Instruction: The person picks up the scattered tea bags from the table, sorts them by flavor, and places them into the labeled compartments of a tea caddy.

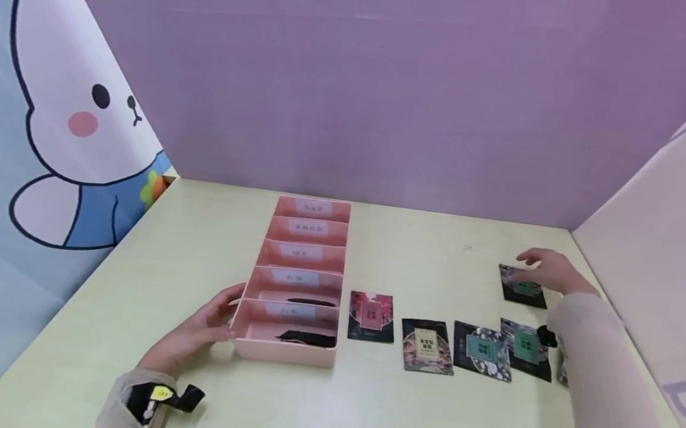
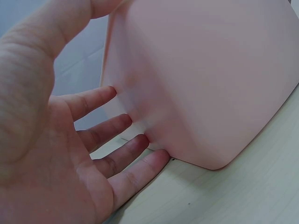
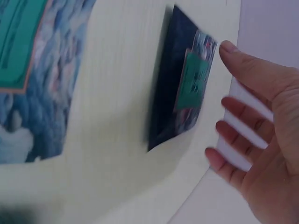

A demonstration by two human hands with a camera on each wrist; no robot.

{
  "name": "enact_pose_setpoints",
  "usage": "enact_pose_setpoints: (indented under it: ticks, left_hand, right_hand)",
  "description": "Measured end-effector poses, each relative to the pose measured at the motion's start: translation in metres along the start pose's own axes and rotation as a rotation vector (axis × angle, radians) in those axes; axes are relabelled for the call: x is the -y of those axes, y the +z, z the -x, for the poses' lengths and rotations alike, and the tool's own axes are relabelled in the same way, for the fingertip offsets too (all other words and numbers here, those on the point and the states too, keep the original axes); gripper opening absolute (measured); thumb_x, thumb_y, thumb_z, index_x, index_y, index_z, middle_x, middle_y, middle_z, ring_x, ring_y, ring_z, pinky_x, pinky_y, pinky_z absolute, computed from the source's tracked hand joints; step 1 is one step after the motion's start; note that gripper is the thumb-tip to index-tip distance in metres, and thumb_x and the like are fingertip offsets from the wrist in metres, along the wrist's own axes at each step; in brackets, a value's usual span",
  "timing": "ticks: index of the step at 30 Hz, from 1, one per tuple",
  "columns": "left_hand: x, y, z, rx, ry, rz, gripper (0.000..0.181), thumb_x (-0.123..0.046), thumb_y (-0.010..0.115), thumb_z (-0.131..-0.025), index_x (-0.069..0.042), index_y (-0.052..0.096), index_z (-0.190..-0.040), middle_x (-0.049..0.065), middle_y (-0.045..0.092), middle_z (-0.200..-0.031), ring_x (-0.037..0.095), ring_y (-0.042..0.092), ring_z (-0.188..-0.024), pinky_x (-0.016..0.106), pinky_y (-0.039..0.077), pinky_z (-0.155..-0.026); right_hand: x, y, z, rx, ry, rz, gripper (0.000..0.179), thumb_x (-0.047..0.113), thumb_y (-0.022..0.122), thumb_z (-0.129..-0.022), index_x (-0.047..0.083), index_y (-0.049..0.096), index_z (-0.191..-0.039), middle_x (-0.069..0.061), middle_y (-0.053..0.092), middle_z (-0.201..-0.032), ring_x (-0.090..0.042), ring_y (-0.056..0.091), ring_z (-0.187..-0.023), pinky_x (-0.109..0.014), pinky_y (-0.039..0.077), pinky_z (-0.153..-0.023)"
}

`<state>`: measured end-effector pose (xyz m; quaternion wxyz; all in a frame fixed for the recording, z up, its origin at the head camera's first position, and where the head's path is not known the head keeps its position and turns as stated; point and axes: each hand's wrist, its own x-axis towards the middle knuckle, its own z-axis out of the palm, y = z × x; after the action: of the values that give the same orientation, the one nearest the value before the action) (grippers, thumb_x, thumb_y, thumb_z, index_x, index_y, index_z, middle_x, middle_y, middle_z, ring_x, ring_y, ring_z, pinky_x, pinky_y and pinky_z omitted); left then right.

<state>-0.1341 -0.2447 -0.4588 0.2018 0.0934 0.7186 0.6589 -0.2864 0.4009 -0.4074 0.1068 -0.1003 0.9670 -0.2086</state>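
A pink box (image 1: 284, 353) with several labelled compartments in a row stands left of the middle. My left hand (image 1: 199, 328) is at its near left corner; in the left wrist view, extended fingertips (image 2: 140, 140) touch the outside wall, thumb up by the rim. Dark packets (image 1: 307, 338) lie in the two nearest compartments. At the far right, my right hand (image 1: 553, 269) hovers over a dark sachet with a green label (image 1: 525, 297). In the right wrist view its thumb is close to that sachet's edge (image 3: 187, 84), and its fingers are spread with nothing between them.
Right of the box lie a red sachet (image 1: 372, 318), one with a cream label (image 1: 426, 348) and two with green labels, one patterned white (image 1: 482, 352), one beside it (image 1: 526, 345). My right sleeve partly covers another (image 1: 564, 368). Printed walls (image 1: 675, 277) enclose the table.
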Motion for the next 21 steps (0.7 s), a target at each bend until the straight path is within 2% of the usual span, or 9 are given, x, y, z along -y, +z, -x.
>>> enact_pose_setpoints:
  ticks: [5,10,15,18,21]
  left_hand:
    - [0.001,0.000,-0.002,0.004,0.009,0.001,0.079,-0.017,0.065,-0.093,-0.015,0.021,-0.158,0.011,0.016,-0.163,0.040,0.015,-0.146,0.068,0.012,-0.113]
    - [0.002,-0.001,-0.002,0.002,0.013,0.006,0.079,-0.017,0.065,-0.093,-0.015,0.021,-0.158,0.011,0.015,-0.163,0.040,0.016,-0.146,0.068,0.012,-0.113]
    - [0.001,-0.001,-0.001,0.007,0.026,0.005,0.078,-0.015,0.064,-0.093,-0.014,0.020,-0.158,0.012,0.015,-0.164,0.040,0.015,-0.146,0.068,0.012,-0.113]
    - [0.001,-0.001,-0.001,0.006,0.025,0.002,0.078,-0.016,0.064,-0.094,-0.014,0.020,-0.158,0.012,0.015,-0.164,0.040,0.016,-0.146,0.068,0.012,-0.113]
    - [0.001,0.000,0.000,0.003,0.019,0.002,0.078,-0.016,0.064,-0.094,-0.015,0.021,-0.158,0.012,0.015,-0.163,0.040,0.016,-0.146,0.068,0.013,-0.113]
  right_hand:
    - [-0.014,0.000,0.012,0.039,0.101,0.032,0.079,0.041,0.064,-0.095,-0.022,0.037,-0.136,-0.046,0.043,-0.128,-0.059,0.045,-0.114,-0.066,0.044,-0.090]
    - [-0.020,0.003,0.012,0.040,0.120,0.011,0.084,0.039,0.066,-0.094,-0.024,0.033,-0.137,-0.046,0.043,-0.129,-0.059,0.045,-0.116,-0.066,0.043,-0.093]
    - [-0.015,0.004,0.006,0.031,0.151,-0.072,0.085,0.028,0.073,-0.088,-0.022,0.031,-0.140,-0.045,0.041,-0.133,-0.057,0.048,-0.114,-0.062,0.046,-0.091]
    - [-0.010,0.004,0.003,0.051,0.221,-0.169,0.088,0.022,0.074,-0.086,-0.020,0.024,-0.145,-0.044,0.036,-0.136,-0.050,0.055,-0.102,-0.054,0.053,-0.083]
    - [-0.006,0.004,0.002,0.068,0.293,-0.228,0.092,0.019,0.073,-0.086,-0.020,0.016,-0.147,-0.042,0.030,-0.139,-0.042,0.053,-0.094,-0.047,0.053,-0.075]
